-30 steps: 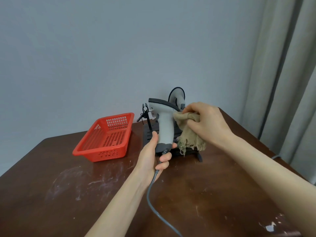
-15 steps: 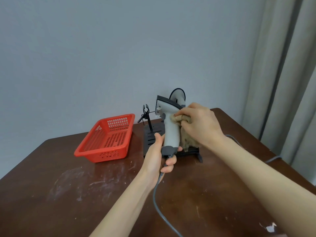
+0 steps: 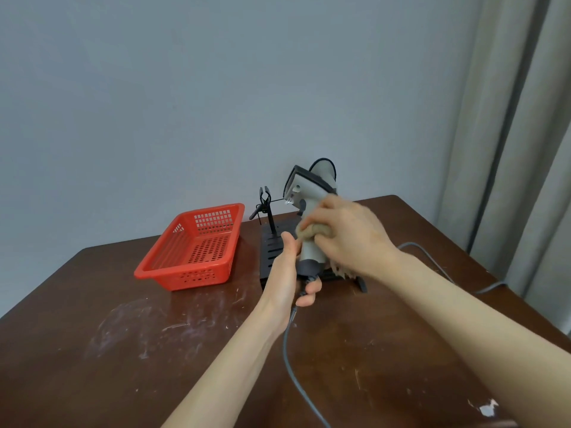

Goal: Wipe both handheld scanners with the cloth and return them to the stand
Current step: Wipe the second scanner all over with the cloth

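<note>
Grey scanner (image 3: 304, 196) upright in our closed left hand (image 3: 285, 273); our right hand (image 3: 346, 236) clutched the cloth (image 3: 312, 233) against its handle.

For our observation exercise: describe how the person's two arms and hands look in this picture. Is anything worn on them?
Both forearms are bare right down to the bottom edge of the frame: no sleeves show. The left hand and right hand wear no gloves, and no watch, bracelet or ring is visible. The right hand is slightly motion-blurred, so fine detail there cannot be told.
</note>
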A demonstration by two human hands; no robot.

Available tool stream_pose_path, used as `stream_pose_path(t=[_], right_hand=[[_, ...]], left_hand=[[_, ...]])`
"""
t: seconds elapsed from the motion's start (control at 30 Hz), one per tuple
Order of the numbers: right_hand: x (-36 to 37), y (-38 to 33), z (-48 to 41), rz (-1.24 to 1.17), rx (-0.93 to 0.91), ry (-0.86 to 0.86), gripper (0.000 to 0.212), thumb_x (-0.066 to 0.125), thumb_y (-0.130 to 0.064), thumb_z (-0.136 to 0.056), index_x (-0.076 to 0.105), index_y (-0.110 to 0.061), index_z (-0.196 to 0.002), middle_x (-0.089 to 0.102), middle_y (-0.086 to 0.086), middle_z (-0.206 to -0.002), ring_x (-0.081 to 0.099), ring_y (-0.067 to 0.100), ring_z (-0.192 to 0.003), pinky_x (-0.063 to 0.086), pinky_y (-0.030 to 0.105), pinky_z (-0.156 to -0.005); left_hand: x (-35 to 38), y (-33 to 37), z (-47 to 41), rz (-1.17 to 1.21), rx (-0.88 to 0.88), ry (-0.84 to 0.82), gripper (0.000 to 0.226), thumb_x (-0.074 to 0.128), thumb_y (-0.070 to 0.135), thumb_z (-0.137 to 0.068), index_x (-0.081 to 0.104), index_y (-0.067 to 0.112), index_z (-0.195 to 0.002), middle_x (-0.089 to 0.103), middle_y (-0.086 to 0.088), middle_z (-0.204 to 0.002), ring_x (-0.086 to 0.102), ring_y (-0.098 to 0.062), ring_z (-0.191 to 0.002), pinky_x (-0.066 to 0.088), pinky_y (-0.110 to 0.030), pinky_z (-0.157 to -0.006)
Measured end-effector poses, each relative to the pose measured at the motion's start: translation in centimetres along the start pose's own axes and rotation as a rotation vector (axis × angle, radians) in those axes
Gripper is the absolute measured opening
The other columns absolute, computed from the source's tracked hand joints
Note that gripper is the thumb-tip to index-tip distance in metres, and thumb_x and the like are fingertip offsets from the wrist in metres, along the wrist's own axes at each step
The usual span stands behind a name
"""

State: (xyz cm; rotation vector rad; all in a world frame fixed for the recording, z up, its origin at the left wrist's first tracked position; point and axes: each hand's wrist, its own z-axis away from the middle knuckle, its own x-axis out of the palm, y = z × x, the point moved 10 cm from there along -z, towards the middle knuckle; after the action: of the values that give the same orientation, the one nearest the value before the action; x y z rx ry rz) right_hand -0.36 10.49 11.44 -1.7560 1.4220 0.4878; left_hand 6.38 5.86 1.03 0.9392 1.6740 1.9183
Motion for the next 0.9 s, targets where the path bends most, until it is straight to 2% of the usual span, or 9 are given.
stream_pose_path(t=[0.1, 0.17, 0.27, 0.33, 0.5, 0.6, 0.7, 0.77, 0.9], right_hand=[[1.7, -1.6, 2.4, -0.11, -0.052, -0.154, 0.032, 0.05, -0.023, -0.074, 0.07, -0.039, -0.093, 0.056, -0.008, -0.088, 0.058, 0.014, -0.08, 0.047, 0.03, -0.07], [1.1, -0.1, 2.3, -0.14, -0.002, -0.097, 0.029, 0.053, -0.022, -0.074, 0.071, -0.037, -0.091, 0.058, -0.008, -0.088, 0.059, 0.014, -0.081, 0.049, 0.033, -0.072], [-1.1, 4.9, 1.3, 0.025, 0.224, 0.002, 0.025, 0.057, -0.019, -0.078, 0.07, -0.03, -0.096, 0.064, -0.003, -0.097, 0.061, 0.022, -0.095, 0.049, 0.037, -0.082], [-2.5, 6.1, 1.1, -0.018, 0.286, 0.076, 0.027, 0.058, -0.015, -0.078, 0.069, -0.027, -0.099, 0.068, -0.002, -0.096, 0.063, 0.023, -0.095, 0.049, 0.037, -0.084], [-2.8, 3.2, 0.1, -0.147, 0.178, 0.185, 0.021, 0.06, -0.011, -0.08, 0.07, -0.023, -0.094, 0.058, -0.015, -0.08, 0.056, 0.01, -0.082, 0.043, 0.028, -0.074], [-1.6, 2.3, 0.3, -0.231, 0.161, 0.09, 0.025, 0.06, -0.007, -0.078, 0.072, -0.025, -0.09, 0.057, -0.016, -0.08, 0.056, 0.006, -0.081, 0.046, 0.028, -0.079], [0.2, -0.7, 1.9, -0.261, 0.017, -0.059, 0.028, 0.06, -0.008, -0.071, 0.075, -0.026, -0.089, 0.062, -0.008, -0.085, 0.06, 0.011, -0.083, 0.05, 0.033, -0.078], [0.7, -0.8, 2.0, -0.235, 0.009, -0.094, 0.027, 0.06, -0.013, -0.071, 0.075, -0.026, -0.09, 0.062, -0.006, -0.085, 0.06, 0.014, -0.083, 0.05, 0.036, -0.077], [-1.0, 3.3, 0.0, -0.152, 0.245, 0.052, 0.026, 0.058, -0.012, -0.079, 0.073, -0.028, -0.093, 0.063, -0.003, -0.091, 0.061, 0.019, -0.092, 0.046, 0.033, -0.082]], left_hand=[[-0.7, -0.2, 0.0, 0.053, -0.011, 0.026, 0.067, 0.028, 0.068, -0.079, 0.061, 0.019, -0.109, 0.048, 0.002, -0.055, 0.034, -0.009, -0.041, 0.015, -0.018, -0.035], [-0.6, -0.6, 0.1, 0.109, -0.041, 0.005, 0.063, 0.033, 0.065, -0.081, 0.061, 0.019, -0.112, 0.048, 0.001, -0.057, 0.032, -0.008, -0.04, 0.015, -0.017, -0.032], [-1.0, -1.7, 0.4, 0.336, -0.14, 0.026, 0.051, 0.044, 0.049, -0.09, 0.056, 0.002, -0.108, 0.062, -0.008, -0.068, 0.031, -0.005, -0.033, 0.015, -0.014, -0.026], [-1.4, -2.0, 0.5, 0.412, -0.18, 0.053, 0.045, 0.046, 0.04, -0.094, 0.052, -0.002, -0.108, 0.065, -0.01, -0.068, 0.032, -0.006, -0.031, 0.018, -0.013, -0.024], [-0.4, -1.6, 0.6, 0.34, -0.161, 0.051, 0.049, 0.04, 0.038, -0.098, 0.06, -0.005, -0.085, 0.064, -0.01, -0.069, 0.036, -0.008, -0.033, 0.022, -0.015, -0.025], [-0.5, -1.4, 0.7, 0.33, -0.149, 0.074, 0.047, 0.04, 0.037, -0.098, 0.058, -0.003, -0.08, 0.059, -0.009, -0.057, 0.037, -0.008, -0.033, 0.024, -0.015, -0.026], [-1.3, -1.4, 0.5, 0.397, -0.155, 0.097, 0.043, 0.042, 0.037, -0.097, 0.059, 0.001, -0.081, 0.053, -0.008, -0.057, 0.036, -0.008, -0.032, 0.025, -0.013, -0.026], [-1.3, -1.8, 0.6, 0.42, -0.172, 0.092, 0.043, 0.041, 0.037, -0.098, 0.06, 0.002, -0.079, 0.051, -0.008, -0.058, 0.035, -0.007, -0.032, 0.023, -0.013, -0.025], [-0.1, -3.0, 0.8, 0.455, -0.23, 0.018, 0.045, 0.039, 0.039, -0.097, 0.053, 0.001, -0.076, 0.051, -0.008, -0.055, 0.034, -0.007, -0.029, 0.021, -0.014, -0.025]])
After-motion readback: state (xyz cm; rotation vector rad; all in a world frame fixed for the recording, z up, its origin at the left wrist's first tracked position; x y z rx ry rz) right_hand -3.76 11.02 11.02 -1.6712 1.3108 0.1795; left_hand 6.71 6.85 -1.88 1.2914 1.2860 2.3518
